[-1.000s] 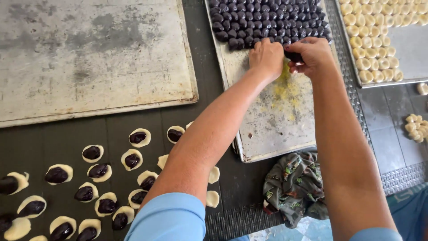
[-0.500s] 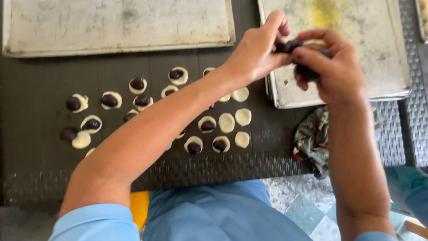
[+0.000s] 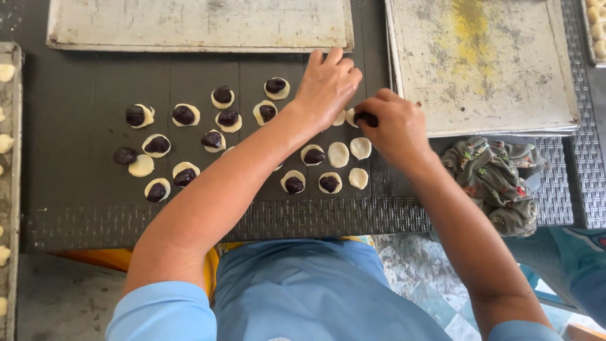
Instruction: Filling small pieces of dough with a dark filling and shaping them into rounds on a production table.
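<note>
Several flat pale dough rounds point(image 3: 338, 154) lie on a dark ribbed mat point(image 3: 76, 158); most carry a dark filling ball point(image 3: 294, 184), a few are bare. My left hand point(image 3: 328, 82) reaches over the rounds at the far side, fingers pressed down among them; whether it holds anything is hidden. My right hand point(image 3: 394, 129) is closed on dark filling balls point(image 3: 366, 119), just right of the left hand and above the bare rounds.
A worn metal tray point(image 3: 486, 69) with yellow stains lies at the far right, another tray point(image 3: 196, 25) at the far left. A crumpled patterned cloth point(image 3: 495, 180) sits beside my right forearm. A tray edge with dough pieces point(image 3: 5, 142) runs along the left.
Both hands came back from the far tray of filling balls to the dough rounds on the mat. The view has shifted toward the mat.
</note>
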